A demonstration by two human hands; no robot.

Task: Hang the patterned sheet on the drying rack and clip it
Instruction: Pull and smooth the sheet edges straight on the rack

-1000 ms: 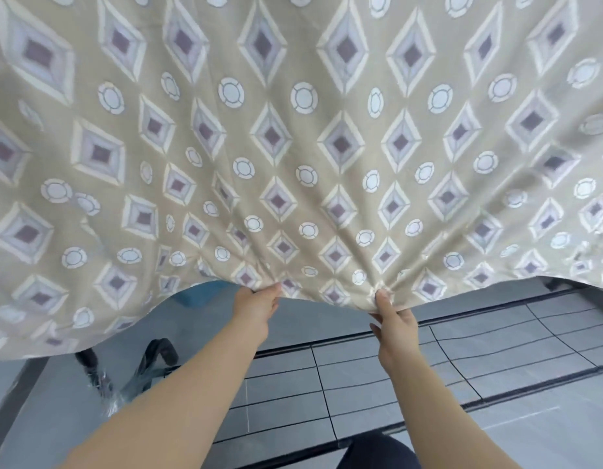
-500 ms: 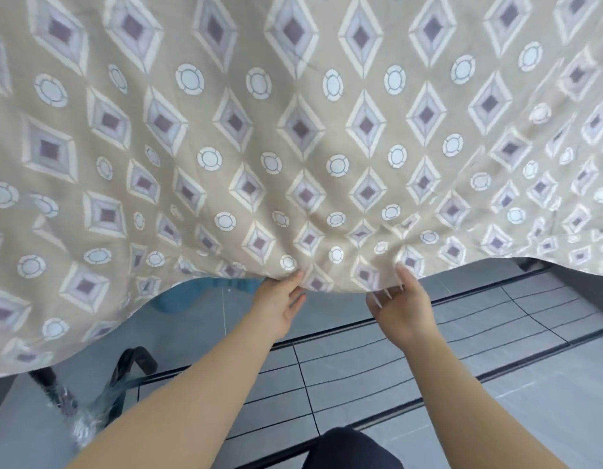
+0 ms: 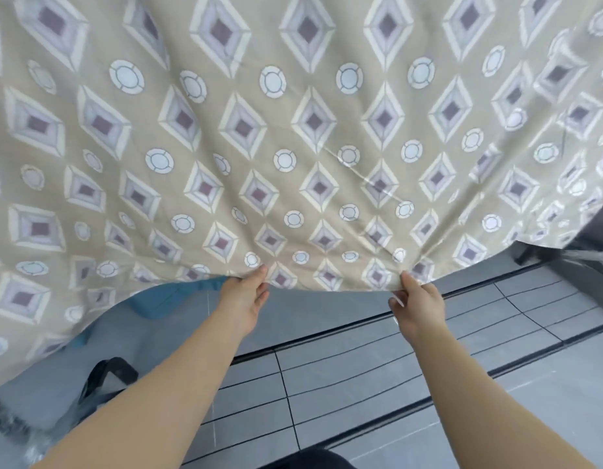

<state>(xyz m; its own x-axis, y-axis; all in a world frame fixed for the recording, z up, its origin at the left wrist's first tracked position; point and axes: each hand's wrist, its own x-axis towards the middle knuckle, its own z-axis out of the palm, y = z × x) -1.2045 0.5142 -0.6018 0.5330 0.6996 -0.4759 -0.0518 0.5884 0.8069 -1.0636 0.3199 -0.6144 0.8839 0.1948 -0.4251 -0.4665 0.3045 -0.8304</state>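
Observation:
The patterned sheet (image 3: pixel 293 147), beige with purple diamonds and pale circles, hangs in front of me and fills the upper two thirds of the view. My left hand (image 3: pixel 245 299) pinches its lower hem at centre. My right hand (image 3: pixel 416 304) pinches the same hem further right, a short stretch of taut hem between them. The top of the sheet and the rack bar that carries it are hidden. No clip is in view.
A black foot of the drying rack (image 3: pixel 107 377) stands on the grey tiled floor (image 3: pixel 361 377) at lower left. A blue tub (image 3: pixel 178 299) shows behind the hem. Another dark rack part (image 3: pixel 564 262) sits at right under the sheet edge.
My hands have drawn apart along the hem, the right one going further right. The sheet has spread wider and looms larger in the view.

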